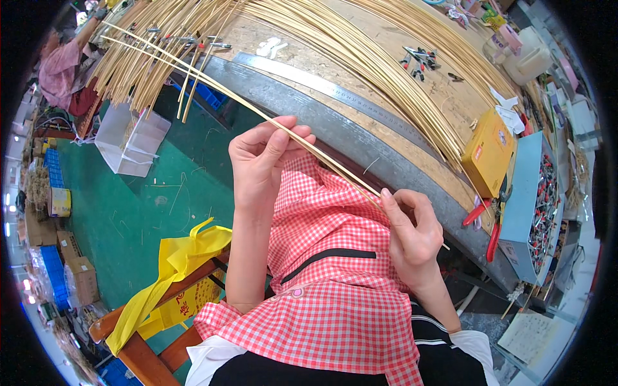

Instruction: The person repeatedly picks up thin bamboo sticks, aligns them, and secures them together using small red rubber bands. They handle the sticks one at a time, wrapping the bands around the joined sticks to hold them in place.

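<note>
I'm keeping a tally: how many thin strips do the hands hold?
2: the upper strip and the lower strip, their ends apart at upper left, converging toward the left hand and running on to the right hand. Another could be hidden.

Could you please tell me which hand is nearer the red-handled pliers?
The right hand, pinching the thin sticks near their lower end; the left hand holds them farther up, away from the pliers.

Tan sticks; red-and-white checked apron; yellow box; green floor.
</note>
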Tool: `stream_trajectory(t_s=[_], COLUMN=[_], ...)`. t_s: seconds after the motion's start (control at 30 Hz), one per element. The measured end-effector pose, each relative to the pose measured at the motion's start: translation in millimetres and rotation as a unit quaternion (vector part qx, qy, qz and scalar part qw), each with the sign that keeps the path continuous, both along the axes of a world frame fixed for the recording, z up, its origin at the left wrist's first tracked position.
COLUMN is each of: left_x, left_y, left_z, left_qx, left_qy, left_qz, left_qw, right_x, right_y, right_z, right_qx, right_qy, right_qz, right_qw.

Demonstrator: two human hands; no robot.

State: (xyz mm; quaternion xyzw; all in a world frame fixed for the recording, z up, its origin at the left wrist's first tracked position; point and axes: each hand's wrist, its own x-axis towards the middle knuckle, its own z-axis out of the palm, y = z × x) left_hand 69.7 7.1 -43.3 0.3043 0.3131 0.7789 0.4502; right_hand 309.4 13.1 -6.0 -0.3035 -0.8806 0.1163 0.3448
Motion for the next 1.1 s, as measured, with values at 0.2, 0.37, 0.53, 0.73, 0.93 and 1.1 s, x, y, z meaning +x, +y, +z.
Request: stream_trajectory(t_s=[0.2,0.37,0.53,0.73,0.93,1.1], left_x=[0,2,4,3,2,-2], left_y=[0,0,2,3,4,5], left_z=[-1,0,-1,-6,-8,-12], left_qx=[-0.001,-0.02,-0.035,-0.041,-0.061,-0.065], left_qy=[0.002,0.006,0.001,-0.011,-0.002,-0.007], left_qz=[0.005,0.015,0.013,0.0,0.005,0.004], left_qw=[1.0,1.0,0.999,0.999,0.998,0.998], right_x=[-2,-4,-2,0,-1,0], right_y=[0,0,0,-1,-1,-2], right_z=[-1,-2,-4,-5,-5,-5], right_qx=[0.027,0.027,0.028,0.033,0.04,0.042], right_qy=[-0.011,-0.015,-0.002,0.024,0.052,0.06], right_qz=[0.001,-0.006,-0.012,-0.019,-0.026,-0.019], right_qw=[1.0,1.0,1.0,0.999,0.997,0.997])
